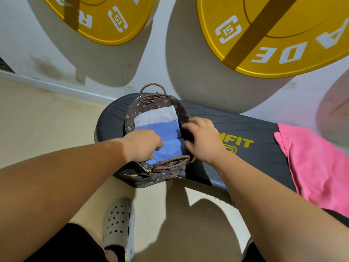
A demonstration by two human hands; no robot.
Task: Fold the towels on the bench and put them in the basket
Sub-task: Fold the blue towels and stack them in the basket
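Reaching into the wicker basket point(132, 110) now, both hands at once. The left hand point(143, 144) is down inside it, fingers point(157, 146) curled and bunched together, tips tucked onto the near fold of the blue towel point(164, 131). The right hand point(203, 138) is on the basket's right wall, fingers point(189, 125) hooked over the rim and gripping it, thumb lower on the same side.

Inside, the blue towel lies folded along the brown flowered lining. Two blue folds show, and I can't tell whether they are one towel or two. Just behind it, at the far end, sits a folded grey towel point(156, 115), touching the blue.

The basket stands at the left end of the black padded worktop point(251, 127), one handle far, one handle near. Well apart from it, a pink towel point(317, 167) lies spread and unfolded over the worktop's right end.

Two yellow weight plates point(283, 35) hang against the white wall point(160, 59) above. Below, a pale clog point(119, 224) is planted on the tan floor point(47, 120).
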